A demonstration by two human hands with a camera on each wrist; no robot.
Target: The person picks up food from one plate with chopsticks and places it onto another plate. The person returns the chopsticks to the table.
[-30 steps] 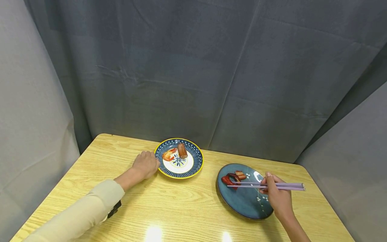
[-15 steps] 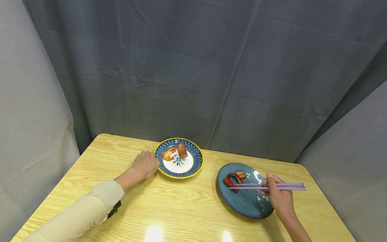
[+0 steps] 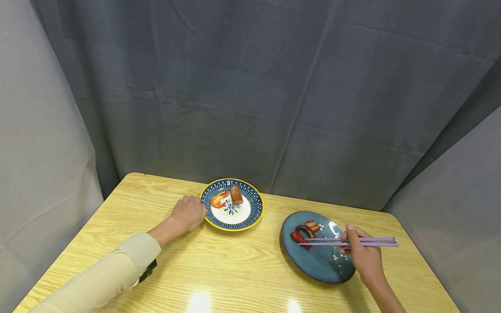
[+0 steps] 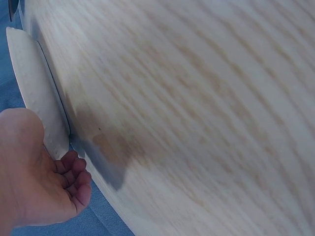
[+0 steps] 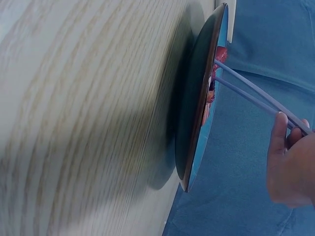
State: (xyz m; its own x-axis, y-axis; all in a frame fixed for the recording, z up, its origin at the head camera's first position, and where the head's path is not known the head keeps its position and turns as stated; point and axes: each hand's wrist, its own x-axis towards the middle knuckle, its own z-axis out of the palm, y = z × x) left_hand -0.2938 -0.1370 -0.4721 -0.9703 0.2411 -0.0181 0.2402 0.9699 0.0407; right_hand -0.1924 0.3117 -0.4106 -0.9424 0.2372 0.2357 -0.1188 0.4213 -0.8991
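Lavender chopsticks (image 3: 377, 244) at lower right of the head frame, lying sideways over a blue-grey plate (image 3: 313, 266). Right hand (image 3: 365, 257) holds them toward the thicker ends; the tips stand slightly apart, a narrow gap. I log the tips at a red piece of food (image 3: 298, 237) in the left part of that plate; whether they pinch it, I cannot tell. Just above it: a dark curled piece (image 3: 309, 229) and a lighter brown piece (image 3: 312, 225).

Small plate (image 3: 235, 221), yellow rim, blue-and-white pattern, near frame centre, bearing an orange piece (image 3: 219, 200) and a brown chunk (image 3: 236, 195). Left hand (image 3: 188, 213) is against its left rim, fingers curled; I cannot tell if they clasp it. Cream sleeve (image 3: 105, 271), lower left.

Surface: table (image 3: 235, 261) of yellowish wood grain across the lower frame, corners rounded. Two white glare spots (image 3: 199, 302) at the bottom edge. My wrist feeds render the grain paler and streaked; in the right one, a shadow (image 5: 165, 128) lies beside the blue-grey plate.

Room: dark grey curtain (image 3: 235, 87), creased, fills the upper frame, one line slanting down right of centre. Lighter grey cloth at the left edge (image 3: 47, 130) and the right edge (image 3: 450, 226).
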